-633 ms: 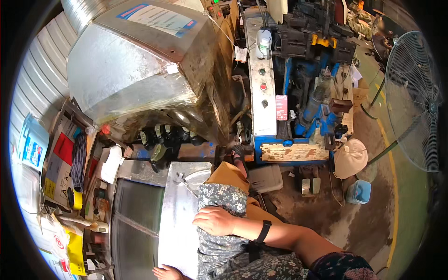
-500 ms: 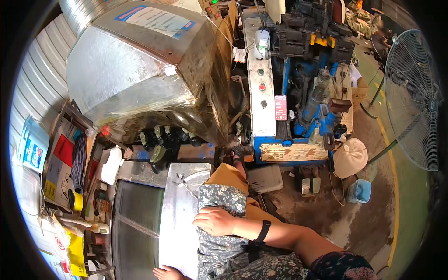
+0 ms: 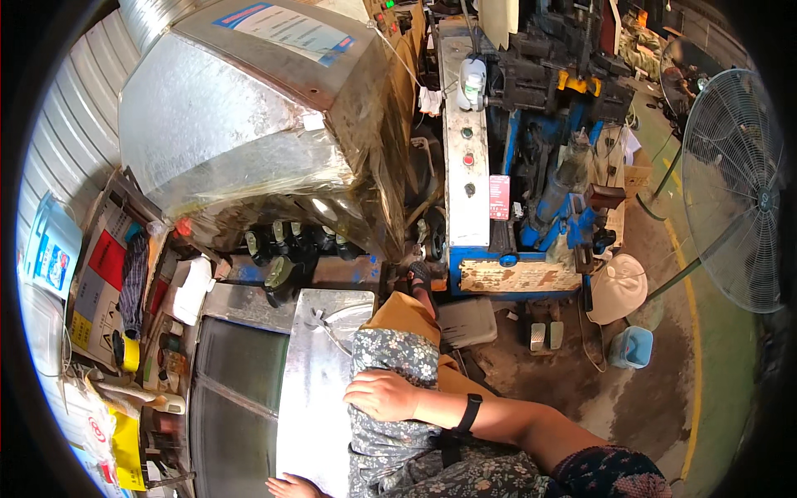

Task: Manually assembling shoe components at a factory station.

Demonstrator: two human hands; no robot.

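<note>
My right hand [image 3: 382, 394] rests on my thigh, on the flowered apron [image 3: 398, 353]. Its fingers drape over the cloth, and nothing shows in them. At the lower edge my left hand [image 3: 292, 487] lies by the bright metal plate [image 3: 320, 398], fingers stretched out and holding nothing; part of it is cut off by the frame. Left of the plate runs a dark flat belt [image 3: 237, 415]. A cable-like strip [image 3: 332, 332] with a metal end lies on the plate's far part. Beyond it stand several dark shoe-shaped pieces [image 3: 284, 274] beneath a metal hood.
The big metal hood [image 3: 241, 116] fills the upper left. A blue-framed machine [image 3: 519, 274] with buttons stands ahead, with pedals [image 3: 546, 334] on the floor. To the right are a white jug [image 3: 618, 288], a blue bin [image 3: 633, 347] and a large fan [image 3: 735, 191].
The view has shifted slightly. My left hand sits a little farther left by the plate. My right hand stays on my thigh.
</note>
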